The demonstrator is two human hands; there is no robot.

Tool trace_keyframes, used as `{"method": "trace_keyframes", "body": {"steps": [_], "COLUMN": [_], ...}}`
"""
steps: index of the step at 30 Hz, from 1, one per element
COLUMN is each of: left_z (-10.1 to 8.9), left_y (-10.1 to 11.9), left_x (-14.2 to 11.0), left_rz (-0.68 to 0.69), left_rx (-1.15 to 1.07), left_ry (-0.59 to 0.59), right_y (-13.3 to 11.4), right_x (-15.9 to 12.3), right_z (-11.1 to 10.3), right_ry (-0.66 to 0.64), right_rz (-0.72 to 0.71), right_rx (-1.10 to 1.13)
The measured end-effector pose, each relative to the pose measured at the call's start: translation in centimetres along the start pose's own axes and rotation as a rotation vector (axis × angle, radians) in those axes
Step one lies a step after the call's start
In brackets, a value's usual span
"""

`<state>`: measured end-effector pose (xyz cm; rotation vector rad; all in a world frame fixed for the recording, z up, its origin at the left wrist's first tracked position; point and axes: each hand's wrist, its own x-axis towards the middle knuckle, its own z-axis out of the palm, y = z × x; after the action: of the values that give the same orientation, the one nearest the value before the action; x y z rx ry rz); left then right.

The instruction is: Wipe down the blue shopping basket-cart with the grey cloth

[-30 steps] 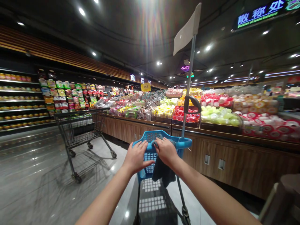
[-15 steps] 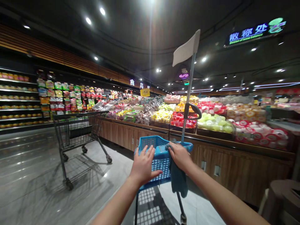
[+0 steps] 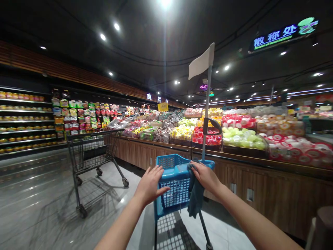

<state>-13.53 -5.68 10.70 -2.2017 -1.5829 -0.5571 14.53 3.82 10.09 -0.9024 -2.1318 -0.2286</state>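
In front of me stands a small blue shopping cart (image 3: 170, 174) with a perforated plastic basket. From its right side rises a grey pole (image 3: 208, 99) bearing a pale flag (image 3: 201, 63) and a dark looped handle (image 3: 214, 126). My left hand (image 3: 150, 184) is by the cart's near left corner, fingers stretched out and thumb apart, holding nothing. Whether its fingertips touch the rim, I cannot tell. My right hand (image 3: 206, 176) is closed on a dark teal cloth (image 3: 195, 198) at the cart's top bar; the cloth hangs down over the basket's side.
A black wire shopping cart (image 3: 97, 151) stands to the left on the shiny tiled floor (image 3: 109, 222). Beyond runs a wood-fronted counter (image 3: 221, 170) heaped with packaged goods. Stocked shelves (image 3: 23, 119) line the left wall. A brown rounded object (image 3: 325, 225) is at lower right.
My left hand has slid left along the cart, toward its corner. My right hand still grips the cloth, which hangs slightly differently. The surroundings have shifted a little rightward and down in view.
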Motion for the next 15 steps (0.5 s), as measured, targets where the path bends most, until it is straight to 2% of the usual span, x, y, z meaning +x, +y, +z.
{"method": "trace_keyframes", "body": {"steps": [4, 7, 10, 15], "left_z": [1.5, 2.2, 1.9, 1.3], "left_y": [-1.6, -1.7, -0.8, 0.8], "left_x": [0.4, 0.6, 0.9, 1.0], "left_rz": [-0.053, -0.043, -0.005, -0.013], "left_rx": [-0.09, -0.145, -0.155, -0.167], "left_ry": [0.053, 0.071, 0.034, 0.028], "right_y": [1.9, 2.4, 1.8, -0.8], "right_x": [-0.2, 0.3, 1.2, 2.5], "right_z": [-0.3, 0.0, 0.6, 1.8], "right_ry": [0.025, 0.023, 0.025, -0.03], "right_rz": [0.048, 0.073, 0.054, -0.067], "right_rx": [-0.016, -0.046, -0.066, -0.034]}}
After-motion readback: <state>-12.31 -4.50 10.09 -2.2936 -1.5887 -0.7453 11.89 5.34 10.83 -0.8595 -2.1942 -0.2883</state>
